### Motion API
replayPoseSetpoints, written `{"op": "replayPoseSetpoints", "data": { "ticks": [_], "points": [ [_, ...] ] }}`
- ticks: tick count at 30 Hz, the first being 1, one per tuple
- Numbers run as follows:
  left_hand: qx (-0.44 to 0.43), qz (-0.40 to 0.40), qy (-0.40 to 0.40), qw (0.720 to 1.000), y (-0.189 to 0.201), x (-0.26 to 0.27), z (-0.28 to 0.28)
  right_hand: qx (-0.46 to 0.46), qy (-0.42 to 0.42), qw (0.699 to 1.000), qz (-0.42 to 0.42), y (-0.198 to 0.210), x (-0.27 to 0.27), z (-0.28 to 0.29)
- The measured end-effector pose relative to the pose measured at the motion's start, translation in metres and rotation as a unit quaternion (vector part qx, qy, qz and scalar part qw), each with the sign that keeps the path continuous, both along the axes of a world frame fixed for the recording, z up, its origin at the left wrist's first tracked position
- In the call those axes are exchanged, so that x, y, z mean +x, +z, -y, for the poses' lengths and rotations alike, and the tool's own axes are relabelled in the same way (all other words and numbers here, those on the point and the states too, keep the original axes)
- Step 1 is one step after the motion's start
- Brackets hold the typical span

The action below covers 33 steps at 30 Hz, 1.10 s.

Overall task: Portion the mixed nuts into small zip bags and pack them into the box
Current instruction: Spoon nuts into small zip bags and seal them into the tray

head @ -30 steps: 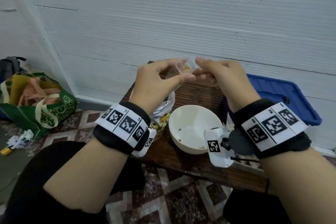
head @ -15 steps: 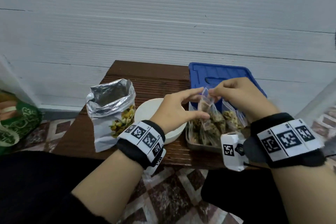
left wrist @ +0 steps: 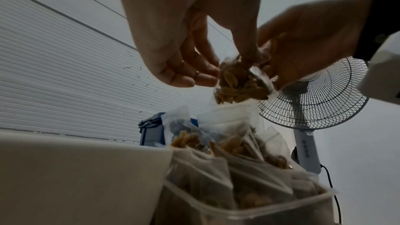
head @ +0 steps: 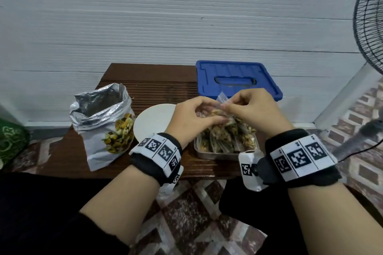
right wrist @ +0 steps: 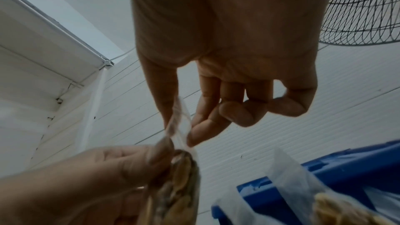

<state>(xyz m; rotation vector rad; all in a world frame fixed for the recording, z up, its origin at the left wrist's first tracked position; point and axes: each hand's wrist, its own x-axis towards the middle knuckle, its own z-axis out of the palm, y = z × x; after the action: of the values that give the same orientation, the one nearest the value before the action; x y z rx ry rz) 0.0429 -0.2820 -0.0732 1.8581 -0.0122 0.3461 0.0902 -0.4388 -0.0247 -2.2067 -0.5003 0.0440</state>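
Observation:
A small clear zip bag (head: 222,98) of mixed nuts hangs just above the clear plastic box (head: 217,154), which holds several filled zip bags (head: 223,136) standing upright. My left hand (head: 213,115) pinches the bag at its nut-filled part, and my right hand (head: 227,107) pinches its top strip. From the left wrist, the bag (left wrist: 240,83) bulges with nuts between both hands, over the packed box (left wrist: 259,211). From the right wrist, thumb and forefinger of the right hand (right wrist: 179,131) hold the bag's thin top edge (right wrist: 178,119).
An open foil pouch of nuts (head: 105,122) stands on the left of the low wooden table (head: 149,87). Beside it sits a white bowl (head: 151,122). The blue box lid (head: 236,78) lies behind the box. A standing fan (head: 371,18) is at the right, a green bag (head: 10,141) at the far left.
Both hands have brought the small bag down from in front of the wall to just over the box. My view has swung right and down onto the table.

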Motion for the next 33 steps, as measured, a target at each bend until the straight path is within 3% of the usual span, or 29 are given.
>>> {"op": "replayPoseSetpoints", "data": {
  "ticks": [8, 14, 21, 26, 33],
  "points": [
    [0.077, -0.053, -0.005, 0.996, -0.019, -0.008, -0.025, 0.007, -0.014, 1.000, -0.010, -0.005, 0.002, -0.011],
    [0.144, -0.021, 0.028, 0.989, -0.035, -0.012, -0.028, 0.016, -0.028, 0.999, -0.028, -0.006, 0.002, -0.011],
    [0.089, -0.011, 0.038, 0.995, -0.038, -0.014, -0.025, 0.030, -0.032, 0.998, -0.034, -0.006, 0.004, -0.012],
    [0.142, -0.066, 0.033, 0.987, -0.047, -0.012, -0.027, 0.013, -0.024, 0.999, -0.035, -0.008, 0.004, -0.014],
    [0.202, -0.084, 0.026, 0.975, -0.035, -0.010, -0.028, 0.002, -0.024, 0.999, -0.036, -0.010, 0.006, -0.016]
  ]
}}
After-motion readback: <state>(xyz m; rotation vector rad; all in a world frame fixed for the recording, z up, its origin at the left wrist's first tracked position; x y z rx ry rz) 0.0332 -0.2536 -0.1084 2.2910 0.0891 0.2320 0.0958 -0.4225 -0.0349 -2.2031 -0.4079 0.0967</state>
